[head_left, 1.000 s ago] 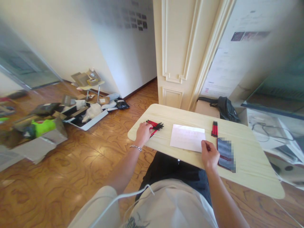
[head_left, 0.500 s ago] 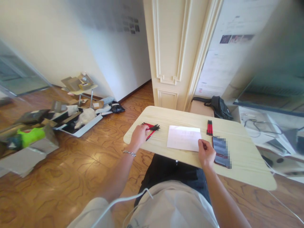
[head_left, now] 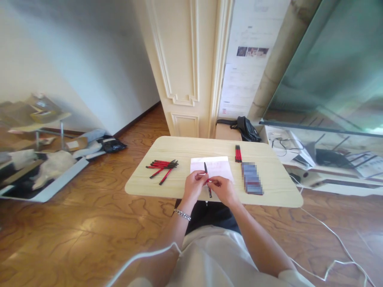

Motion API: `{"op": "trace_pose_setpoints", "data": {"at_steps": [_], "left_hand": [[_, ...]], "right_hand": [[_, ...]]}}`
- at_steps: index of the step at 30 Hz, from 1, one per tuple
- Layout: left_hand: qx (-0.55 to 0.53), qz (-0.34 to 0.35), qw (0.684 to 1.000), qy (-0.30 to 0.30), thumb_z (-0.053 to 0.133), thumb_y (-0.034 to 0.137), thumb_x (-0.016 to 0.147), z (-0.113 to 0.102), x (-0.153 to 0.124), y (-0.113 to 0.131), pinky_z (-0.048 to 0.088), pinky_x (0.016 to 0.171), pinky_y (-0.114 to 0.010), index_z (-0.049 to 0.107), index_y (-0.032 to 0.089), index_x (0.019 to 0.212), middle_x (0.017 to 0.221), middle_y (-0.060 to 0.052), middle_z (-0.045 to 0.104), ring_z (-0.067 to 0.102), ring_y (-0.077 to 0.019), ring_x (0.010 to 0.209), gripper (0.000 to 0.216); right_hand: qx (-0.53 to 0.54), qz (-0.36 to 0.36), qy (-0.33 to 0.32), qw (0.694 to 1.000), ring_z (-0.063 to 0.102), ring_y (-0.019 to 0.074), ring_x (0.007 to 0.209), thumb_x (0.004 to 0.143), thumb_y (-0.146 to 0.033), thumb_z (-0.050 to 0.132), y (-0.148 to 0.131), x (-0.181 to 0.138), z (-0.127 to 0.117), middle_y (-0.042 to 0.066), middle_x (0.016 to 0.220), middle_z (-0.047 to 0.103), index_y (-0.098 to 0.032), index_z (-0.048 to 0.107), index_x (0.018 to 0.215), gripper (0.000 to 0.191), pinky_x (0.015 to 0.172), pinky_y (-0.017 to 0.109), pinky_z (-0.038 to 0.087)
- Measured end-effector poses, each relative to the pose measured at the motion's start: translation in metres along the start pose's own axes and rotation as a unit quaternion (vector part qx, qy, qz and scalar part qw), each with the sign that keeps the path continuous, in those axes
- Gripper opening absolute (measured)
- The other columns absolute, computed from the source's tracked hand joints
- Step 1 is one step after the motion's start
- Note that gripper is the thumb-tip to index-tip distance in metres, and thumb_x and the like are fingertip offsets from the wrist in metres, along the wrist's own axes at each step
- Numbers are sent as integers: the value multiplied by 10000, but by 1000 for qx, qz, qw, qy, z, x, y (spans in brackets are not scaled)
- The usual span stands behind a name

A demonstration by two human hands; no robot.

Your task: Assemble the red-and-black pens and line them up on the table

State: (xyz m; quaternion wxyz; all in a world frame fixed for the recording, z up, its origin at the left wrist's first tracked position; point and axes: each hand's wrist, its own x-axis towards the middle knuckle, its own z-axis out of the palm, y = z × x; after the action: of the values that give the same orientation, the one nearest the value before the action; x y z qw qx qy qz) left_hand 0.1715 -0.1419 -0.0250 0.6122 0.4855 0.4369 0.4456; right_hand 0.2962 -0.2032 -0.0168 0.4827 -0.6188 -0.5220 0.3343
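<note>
Both my hands meet over the near edge of a light wooden table [head_left: 278, 187]. My left hand [head_left: 194, 186] and my right hand [head_left: 223, 189] are closed on one red and black pen [head_left: 207, 178], held upright-ish between them. Just behind the pen lies a white sheet of paper [head_left: 214, 165]. A pile of several red and black pens [head_left: 161, 167] lies on the table to the left. Two or three more pens [head_left: 238, 153] lie side by side to the right of the paper, beside a blurred-out flat object [head_left: 251, 178].
A black bag [head_left: 247, 129] sits on a low seat behind the table, by a cream panelled pillar [head_left: 179, 67]. Clutter and a white tray [head_left: 44, 175] lie on the wooden floor at left. A white cable [head_left: 329, 235] trails on the floor at right.
My left hand left the pen pile with one pen and came to the middle. My right hand moved off the paper's corner to take the same pen. The view swung to the right.
</note>
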Motion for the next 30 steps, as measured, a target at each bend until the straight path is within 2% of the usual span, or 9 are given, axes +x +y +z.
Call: {"op": "trace_pose_setpoints", "data": {"at_steps": [3, 6, 9, 11, 14, 17, 23, 30], "left_hand": [[16, 15, 1000, -6, 698, 414, 727, 9, 0, -3, 549, 655, -301, 631, 151, 949, 710, -49, 691, 660, -160, 637, 351], [125, 79, 989, -7, 643, 422, 780, 8, -1, -2, 536, 690, -305, 647, 185, 916, 787, -54, 706, 669, -172, 700, 274], [290, 161, 943, 6, 625, 358, 805, 2, -3, -4, 507, 750, -321, 670, 205, 877, 873, -57, 705, 657, -178, 760, 175], [362, 189, 913, 7, 614, 291, 813, -2, -4, -9, 493, 760, -331, 675, 203, 871, 870, -60, 698, 643, -185, 770, 122], [417, 212, 884, 0, 592, 213, 816, -6, -6, -16, 478, 769, -337, 675, 198, 877, 844, -63, 686, 626, -197, 793, 104], [441, 228, 868, -12, 575, 179, 819, -6, -7, -20, 468, 773, -340, 673, 200, 875, 846, -61, 681, 615, -205, 808, 114], [449, 232, 862, -26, 565, 179, 826, -4, -7, -14, 467, 766, -342, 671, 199, 859, 842, -65, 680, 613, -207, 801, 112], [389, 237, 890, 17, 558, 237, 842, -3, -9, -11, 492, 773, -327, 662, 211, 864, 841, -50, 682, 628, -182, 784, 110]], "right_hand": [[-2, 34, -10, 999, 611, 146, 601, 759, -384, 615, 7, 5, -3, 18, 711, 701, -177, 688, 927, 276, 578, 247, 461], [-69, 58, -5, 996, 617, 152, 602, 770, -372, 598, 9, 15, -10, 12, 699, 701, -186, 683, 966, 283, 572, 248, 445], [-181, 59, 14, 981, 652, 181, 723, 771, -349, 606, 7, 25, -16, 22, 739, 715, -207, 683, 1023, 298, 649, 261, 447], [-243, 60, 6, 968, 660, 201, 799, 774, -337, 611, 6, 29, -16, 38, 787, 726, -215, 686, 1037, 299, 697, 271, 446], [-305, 50, -9, 951, 660, 220, 850, 787, -333, 604, 5, 29, -13, 62, 849, 730, -217, 700, 1008, 267, 728, 280, 440], [-336, 37, -10, 941, 656, 228, 857, 792, -337, 602, 5, 27, -10, 76, 869, 727, -212, 710, 962, 237, 725, 279, 433], [-311, 51, 7, 949, 653, 226, 811, 788, -421, 606, 7, 25, -17, 80, 833, 722, -206, 716, 892, 263, 680, 276, 425], [-222, 9, 140, 965, 627, 187, 718, 885, -460, 421, 18, 15, -30, 57, 793, 705, -191, 687, 854, 379, 669, 263, 434]]}}
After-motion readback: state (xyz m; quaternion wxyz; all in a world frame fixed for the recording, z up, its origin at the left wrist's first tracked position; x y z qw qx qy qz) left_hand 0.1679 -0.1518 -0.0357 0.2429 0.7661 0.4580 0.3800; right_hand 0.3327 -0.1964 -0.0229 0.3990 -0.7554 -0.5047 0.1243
